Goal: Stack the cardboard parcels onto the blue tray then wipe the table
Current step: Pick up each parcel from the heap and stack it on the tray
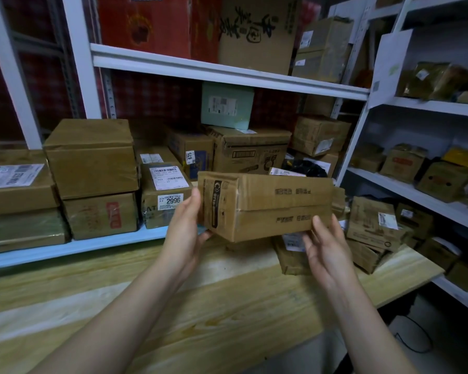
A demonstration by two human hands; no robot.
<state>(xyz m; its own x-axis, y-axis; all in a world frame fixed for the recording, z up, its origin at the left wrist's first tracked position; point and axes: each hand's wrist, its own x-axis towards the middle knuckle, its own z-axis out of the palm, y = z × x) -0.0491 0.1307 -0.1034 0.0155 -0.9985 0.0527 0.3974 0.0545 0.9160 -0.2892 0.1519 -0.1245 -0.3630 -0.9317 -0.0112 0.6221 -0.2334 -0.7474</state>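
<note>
Two hands: we grasp the parcel [268, 203] at both ends. The left hand [185, 233] wraps the left end; the right hand [326, 247] cups the lower right corner, thumb on the front.
Place: the parcel is in the air over the table [173, 306], in front of the shelf boxes [92, 157]. We cannot pick out the tray.
Risk: our right hold looks shallow, so that side could sag and slip. A wide swing could knock the pile [370, 228] at the table's right.
Axis: the long side runs left to right, near level. The printed end faces left and the seam faces us.

Matt, creased cardboard parcel [268, 206]; wood-grain table [200, 306].
</note>
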